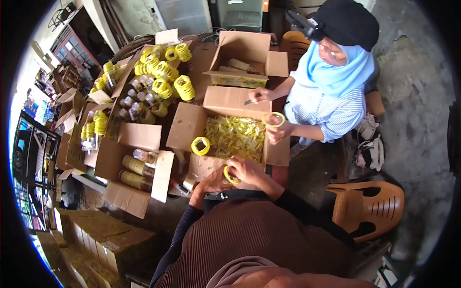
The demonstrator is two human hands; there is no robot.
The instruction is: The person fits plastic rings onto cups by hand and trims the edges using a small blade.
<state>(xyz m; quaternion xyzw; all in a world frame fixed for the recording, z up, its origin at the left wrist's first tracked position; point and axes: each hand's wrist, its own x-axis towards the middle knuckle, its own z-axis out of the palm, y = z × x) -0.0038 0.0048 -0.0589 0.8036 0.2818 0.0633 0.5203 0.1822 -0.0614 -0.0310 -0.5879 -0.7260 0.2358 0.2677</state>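
Note:
Low over the near flap of an open cardboard box (186, 126), my two hands are close together. Between them is a thin yellow ring (231, 175). My right hand (247, 171) has its fingers closed on the top of the ring. My left hand (212, 182) is curled against the ring's left side, with its fingertips partly hidden. Yellow scraps and strips (235, 139) fill the box. A short stack of yellow rings (200, 146) rests at the box's left edge, just beyond my hands.
Opposite, a co-worker (324, 91) holds a yellow-edged ring (273, 119) and a small dark blade-like tool (248, 102). Stacked yellow rings (163, 72) and clear bottles or cups (139, 98) crowd the left. Another box (158, 175) holds wound rolls. An orange chair (370, 206) stands right.

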